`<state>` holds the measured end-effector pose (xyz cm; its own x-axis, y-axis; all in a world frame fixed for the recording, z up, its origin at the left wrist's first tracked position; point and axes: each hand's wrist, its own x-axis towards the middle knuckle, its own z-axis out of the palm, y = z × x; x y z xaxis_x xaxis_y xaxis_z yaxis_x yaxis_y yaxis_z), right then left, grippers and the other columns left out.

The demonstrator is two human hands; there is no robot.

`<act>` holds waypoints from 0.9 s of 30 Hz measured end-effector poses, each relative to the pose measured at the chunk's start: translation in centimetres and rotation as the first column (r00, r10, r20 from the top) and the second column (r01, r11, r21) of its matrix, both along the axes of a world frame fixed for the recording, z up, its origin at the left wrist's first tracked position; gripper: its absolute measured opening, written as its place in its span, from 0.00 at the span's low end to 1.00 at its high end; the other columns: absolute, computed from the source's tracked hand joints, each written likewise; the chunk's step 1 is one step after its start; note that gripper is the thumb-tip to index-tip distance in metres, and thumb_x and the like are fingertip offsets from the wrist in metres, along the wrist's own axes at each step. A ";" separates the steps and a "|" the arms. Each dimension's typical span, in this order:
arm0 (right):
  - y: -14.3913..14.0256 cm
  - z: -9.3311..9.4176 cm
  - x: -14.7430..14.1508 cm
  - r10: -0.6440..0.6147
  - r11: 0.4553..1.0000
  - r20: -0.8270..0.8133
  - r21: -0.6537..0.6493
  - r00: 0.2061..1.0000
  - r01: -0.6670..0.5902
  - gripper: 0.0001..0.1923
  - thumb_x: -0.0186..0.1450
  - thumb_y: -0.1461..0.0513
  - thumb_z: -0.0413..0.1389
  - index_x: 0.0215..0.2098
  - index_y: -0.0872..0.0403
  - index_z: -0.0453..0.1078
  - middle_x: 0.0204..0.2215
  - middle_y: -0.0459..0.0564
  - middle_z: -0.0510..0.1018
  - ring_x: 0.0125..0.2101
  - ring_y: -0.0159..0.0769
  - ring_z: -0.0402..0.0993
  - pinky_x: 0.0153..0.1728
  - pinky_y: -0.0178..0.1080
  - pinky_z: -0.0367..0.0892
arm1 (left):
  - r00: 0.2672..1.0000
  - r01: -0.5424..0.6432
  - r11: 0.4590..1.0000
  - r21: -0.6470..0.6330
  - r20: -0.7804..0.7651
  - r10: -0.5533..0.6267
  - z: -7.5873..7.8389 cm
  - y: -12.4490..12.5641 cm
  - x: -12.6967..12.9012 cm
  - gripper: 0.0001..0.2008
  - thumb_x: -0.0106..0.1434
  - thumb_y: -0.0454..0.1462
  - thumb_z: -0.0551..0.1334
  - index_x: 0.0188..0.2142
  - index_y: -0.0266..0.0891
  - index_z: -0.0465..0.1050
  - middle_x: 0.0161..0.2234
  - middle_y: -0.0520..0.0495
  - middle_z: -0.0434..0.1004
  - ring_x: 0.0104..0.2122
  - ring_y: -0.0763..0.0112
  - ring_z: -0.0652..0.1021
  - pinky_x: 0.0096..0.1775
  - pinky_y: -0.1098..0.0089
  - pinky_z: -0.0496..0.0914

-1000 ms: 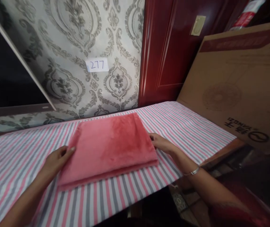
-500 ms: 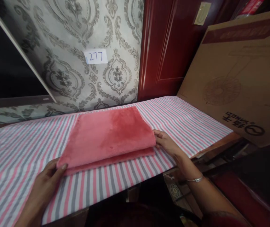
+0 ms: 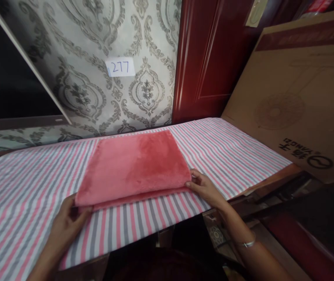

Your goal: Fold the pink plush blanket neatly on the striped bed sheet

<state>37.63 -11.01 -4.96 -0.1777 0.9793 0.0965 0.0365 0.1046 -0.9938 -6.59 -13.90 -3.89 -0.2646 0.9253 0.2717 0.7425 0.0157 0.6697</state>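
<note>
A folded pink plush cloth [image 3: 134, 168] lies flat on the striped tablecloth [image 3: 219, 148], its fold layers showing along the near edge. My left hand [image 3: 67, 220] is closed at the near left corner, the fingers partly hidden behind it and the thumb at the lower layer. At the near right corner, my right hand [image 3: 206, 188] pinches the cloth's edge between thumb and fingers. A silvery bracelet circles my right wrist.
A large cardboard box [image 3: 298, 93] stands at the right end of the table. A dark screen [image 3: 11, 70] rises at the left. Behind are patterned wallpaper with a paper label [image 3: 120, 67] and a dark red door panel [image 3: 213, 54].
My left thumb has slid off the top layer to the lower edge. My right hand has shifted slightly nearer, its thumb now at the front corner. Less of the lower layer sticks out.
</note>
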 end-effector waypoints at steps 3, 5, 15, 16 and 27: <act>-0.2 -0.2 -0.4 -0.059 0.997 0.066 0.053 0.996 0.056 0.20 0.59 0.47 0.62 0.41 0.51 0.72 0.37 0.48 0.72 0.33 0.35 0.69 0.34 0.36 0.66 | 0.998 0.067 0.998 0.013 -0.007 -0.067 -0.3 0.0 0.0 0.31 0.52 0.56 0.62 0.50 0.40 0.68 0.44 0.42 0.76 0.42 0.54 0.78 0.47 0.58 0.74; -0.2 -0.1 -0.3 -0.078 0.994 0.105 0.081 0.991 0.070 0.17 0.60 0.49 0.62 0.40 0.51 0.73 0.37 0.48 0.72 0.35 0.37 0.69 0.36 0.37 0.67 | 0.996 0.084 0.996 0.041 -0.010 -0.083 -0.3 -0.1 0.1 0.27 0.54 0.54 0.61 0.48 0.41 0.68 0.43 0.44 0.76 0.42 0.56 0.77 0.48 0.58 0.73; 0.0 -0.3 0.6 -0.151 0.981 0.184 0.151 0.971 0.124 0.13 0.59 0.51 0.61 0.35 0.51 0.72 0.33 0.47 0.70 0.27 0.33 0.63 0.28 0.36 0.61 | 0.996 0.056 0.992 0.113 0.069 -0.064 -0.3 -0.4 -0.3 0.15 0.56 0.48 0.60 0.40 0.43 0.72 0.44 0.44 0.75 0.46 0.57 0.76 0.53 0.58 0.70; 0.0 -0.7 0.6 -0.156 0.980 0.191 0.151 0.969 0.128 0.13 0.59 0.51 0.60 0.34 0.51 0.72 0.32 0.46 0.69 0.28 0.34 0.63 0.29 0.36 0.62 | 0.994 0.061 0.994 0.088 0.090 -0.069 -0.3 -0.4 -0.4 0.16 0.56 0.48 0.60 0.40 0.43 0.72 0.43 0.45 0.76 0.45 0.57 0.76 0.52 0.58 0.70; -0.6 -0.1 0.4 -0.136 0.979 0.151 0.174 0.979 0.109 0.13 0.62 0.50 0.60 0.32 0.51 0.71 0.38 0.50 0.71 0.37 0.38 0.68 0.37 0.37 0.65 | 0.979 0.036 0.997 0.061 0.197 -0.047 0.5 -0.9 0.5 0.24 0.60 0.57 0.59 0.41 0.41 0.75 0.49 0.42 0.76 0.51 0.55 0.75 0.58 0.59 0.65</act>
